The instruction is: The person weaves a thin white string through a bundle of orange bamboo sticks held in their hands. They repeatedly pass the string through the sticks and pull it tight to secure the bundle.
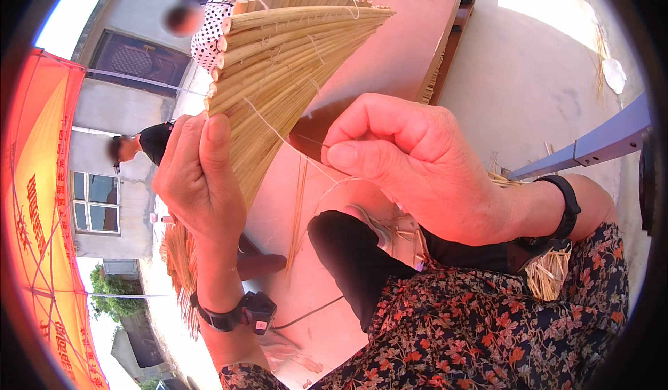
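Note:
A fan-shaped panel of stitched straw stalks [278, 59] rises in front of me, its cut ends at the left and its tip pointing right. My left hand [198, 171] pinches the panel's lower left edge between thumb and fingers. To the right of it, my right hand [410, 164] is closed in a pinch on a thin dark needle [314, 141], which points toward the panel. A pale thread [268, 123] comes out of the straw and loops down below my right hand. Short thread stitches show across the stalks.
More straw [182, 268] lies at the lower left, with loose stalks [298, 216] on the floor. A blue-grey metal bar [591, 143] stands at the right. A long wooden bench-like piece [451, 42] lies beyond. Other people [156, 143] are at the left, near an orange canopy [42, 202].

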`<action>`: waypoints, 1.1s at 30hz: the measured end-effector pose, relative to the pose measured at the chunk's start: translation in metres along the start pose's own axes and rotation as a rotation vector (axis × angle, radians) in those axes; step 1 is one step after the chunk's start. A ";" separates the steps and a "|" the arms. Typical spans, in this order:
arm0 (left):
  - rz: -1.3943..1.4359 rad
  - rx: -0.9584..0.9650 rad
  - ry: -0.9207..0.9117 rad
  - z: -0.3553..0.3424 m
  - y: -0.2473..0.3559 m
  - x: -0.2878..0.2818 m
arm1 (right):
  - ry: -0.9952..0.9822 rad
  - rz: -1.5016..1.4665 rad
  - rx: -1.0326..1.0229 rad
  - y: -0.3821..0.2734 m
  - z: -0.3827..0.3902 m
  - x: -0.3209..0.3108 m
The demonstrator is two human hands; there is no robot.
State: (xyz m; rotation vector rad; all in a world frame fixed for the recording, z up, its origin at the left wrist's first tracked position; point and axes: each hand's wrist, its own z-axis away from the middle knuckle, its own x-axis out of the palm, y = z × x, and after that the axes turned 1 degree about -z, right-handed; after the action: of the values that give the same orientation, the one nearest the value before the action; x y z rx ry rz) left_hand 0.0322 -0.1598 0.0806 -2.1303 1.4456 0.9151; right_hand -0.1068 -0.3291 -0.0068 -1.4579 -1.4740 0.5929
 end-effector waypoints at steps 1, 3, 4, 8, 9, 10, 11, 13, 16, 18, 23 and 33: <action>-0.003 0.014 -0.003 0.000 0.000 0.001 | -0.015 -0.010 0.040 -0.003 -0.006 -0.001; -0.006 0.011 -0.013 0.002 0.000 0.001 | -0.052 -0.033 0.132 -0.013 -0.017 0.002; -0.004 0.003 -0.019 0.003 0.000 0.001 | -0.035 -0.039 0.135 -0.012 -0.019 0.006; -0.034 0.025 -0.023 0.004 -0.001 0.001 | -0.019 -0.019 0.100 -0.007 -0.021 0.017; -0.025 0.023 -0.027 0.004 0.000 0.001 | -0.019 -0.001 0.072 -0.006 -0.021 0.018; -0.016 0.020 -0.031 0.005 0.000 0.002 | -0.019 0.018 0.043 -0.005 -0.021 0.019; -0.005 0.018 -0.034 0.005 0.000 0.002 | -0.007 0.044 0.004 -0.003 -0.023 0.018; -0.011 0.018 -0.056 0.007 0.001 0.002 | 0.028 0.059 -0.072 0.005 -0.027 0.020; 0.006 0.033 -0.050 0.005 0.005 0.003 | 0.085 0.038 -0.150 0.018 -0.031 0.021; 0.011 0.031 -0.044 0.005 0.005 0.005 | 0.094 0.026 -0.134 0.021 -0.032 0.021; -0.018 0.020 -0.024 0.007 0.000 0.004 | 0.093 0.004 -0.007 0.013 -0.030 0.020; 0.013 0.009 -0.025 0.009 0.000 0.001 | 0.094 -0.079 -0.018 0.020 -0.034 0.025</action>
State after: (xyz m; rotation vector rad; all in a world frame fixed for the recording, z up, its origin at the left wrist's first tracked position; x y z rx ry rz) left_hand 0.0294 -0.1547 0.0740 -2.0976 1.4508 0.9351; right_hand -0.0640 -0.3112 -0.0017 -1.4157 -1.4598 0.4580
